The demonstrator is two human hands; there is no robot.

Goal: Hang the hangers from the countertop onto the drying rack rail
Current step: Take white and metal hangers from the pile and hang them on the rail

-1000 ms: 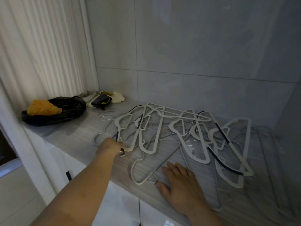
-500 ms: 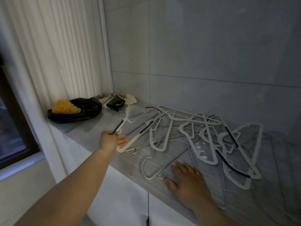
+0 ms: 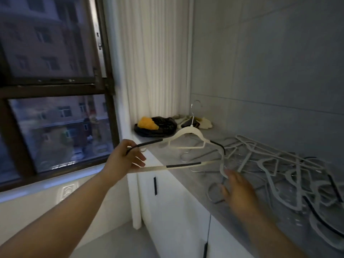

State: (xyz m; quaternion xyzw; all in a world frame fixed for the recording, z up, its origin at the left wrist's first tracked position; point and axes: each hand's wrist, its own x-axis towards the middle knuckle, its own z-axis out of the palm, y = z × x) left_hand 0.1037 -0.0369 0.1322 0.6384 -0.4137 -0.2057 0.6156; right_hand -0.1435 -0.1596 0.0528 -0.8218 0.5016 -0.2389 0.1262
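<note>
White plastic hangers w/ black grip strips are held in the air above the left end of a grey marbled countertop, gripped by the left hand. The left arm reaches out long and nearly straight from the bottom-left corner. The thumb sits on top and the fingers curl round the black-sleeved ends. It looks like two hangers in that grip, but the exact count is unclear. The upper one lies roughly level w/ its metal hook pointing up, and a lower bar juts rightward beneath it.

The right hand is blurred and low over the counter near its front edge. Its fingers are straight and loosely together, palm down, holding nothing. Can't tell if it touches the surface. The right forearm enters from the bottom-right.

Around and beyond that hand, a tangled heap of white and black hangers lies flat on the counter, spreading to the right edge of view.

At the counter's far left end sits a crumpled black plastic bag w/ a yellow-orange lump on it, w/ pale cloths beside it. Behind are a white pleated curtain and a grey tiled wall. To the left is a dark-framed window w/ buildings outside. Below the counter is a white cabinet door w/ a black handle.
</note>
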